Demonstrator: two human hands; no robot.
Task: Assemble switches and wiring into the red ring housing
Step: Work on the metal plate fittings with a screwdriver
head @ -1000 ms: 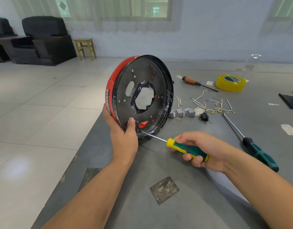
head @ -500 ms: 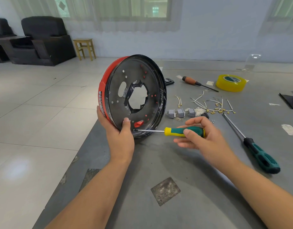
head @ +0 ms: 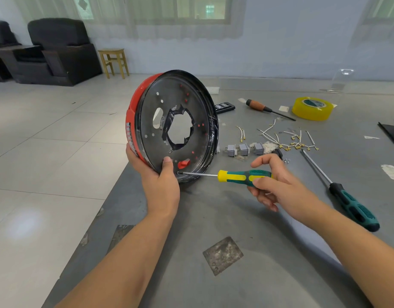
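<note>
The left hand [head: 159,185] grips the red ring housing [head: 172,126] upright on the bench [head: 236,218]. The right hand [head: 278,185] pinches the screwdriver [head: 240,175], tip at its lower rim

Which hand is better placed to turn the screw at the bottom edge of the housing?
The right hand. It already holds the yellow-green screwdriver, whose tip meets the lower rim of the red ring housing. The left hand grips the housing upright on its edge, so it seems needed for support.

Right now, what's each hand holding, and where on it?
Left hand grips the red ring housing at its lower rim, thumb on the black plate. Right hand pinches the screwdriver by its handle.
</note>
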